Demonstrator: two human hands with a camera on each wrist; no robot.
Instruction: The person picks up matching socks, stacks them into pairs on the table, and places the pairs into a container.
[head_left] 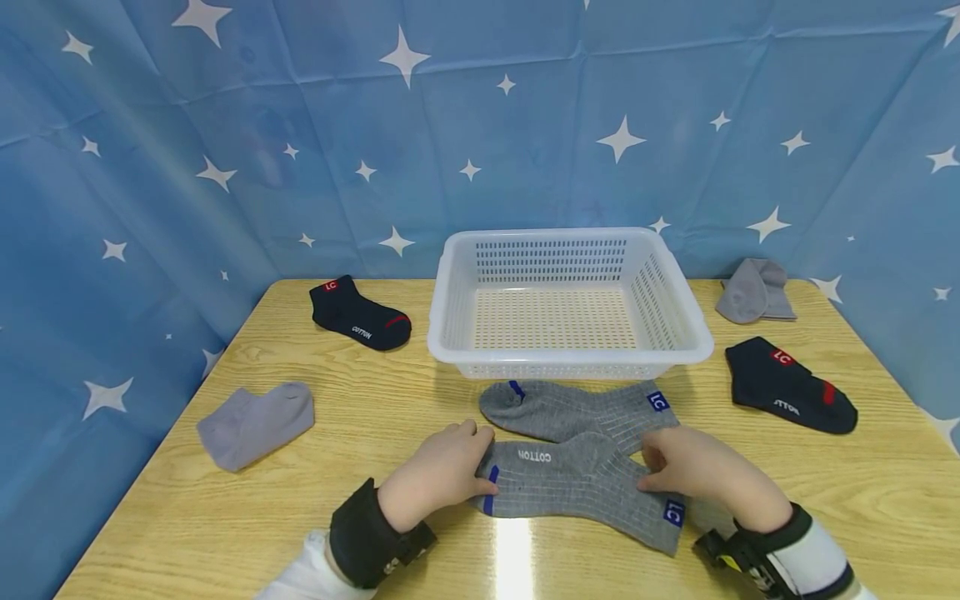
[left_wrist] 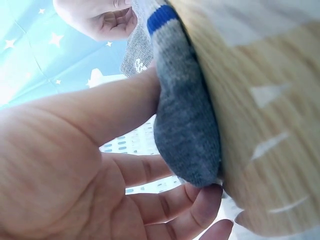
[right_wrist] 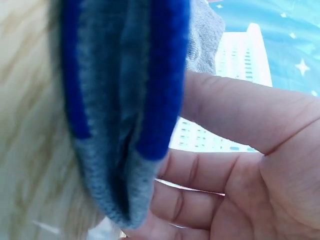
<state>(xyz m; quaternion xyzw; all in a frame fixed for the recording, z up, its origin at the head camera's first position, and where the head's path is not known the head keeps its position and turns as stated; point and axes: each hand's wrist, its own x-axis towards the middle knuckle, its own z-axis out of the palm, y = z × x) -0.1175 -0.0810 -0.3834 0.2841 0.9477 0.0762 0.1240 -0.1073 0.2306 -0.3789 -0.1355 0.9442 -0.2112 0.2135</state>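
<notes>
Two grey socks with blue marks lie on the table, one before the other. The near grey sock (head_left: 558, 479) reads "COTTON" and overlaps the lower edge of the far grey sock (head_left: 555, 408). My left hand (head_left: 444, 468) grips the near sock's toe end, thumb on one face and fingers around the tip in the left wrist view. At its cuff, my right hand (head_left: 705, 467) holds the upper edge between thumb and curled fingers. The right wrist view shows the cuff opening (right_wrist: 122, 165) with its blue patches close to the camera.
A white plastic basket (head_left: 570, 357) stands behind the grey socks. Black socks with red marks lie at left (head_left: 360, 317) and right (head_left: 787, 387). A light grey-purple sock (head_left: 258, 425) is at the left, and a folded grey sock (head_left: 753, 292) at back right. A blue starred cloth (head_left: 525, 125) hangs behind.
</notes>
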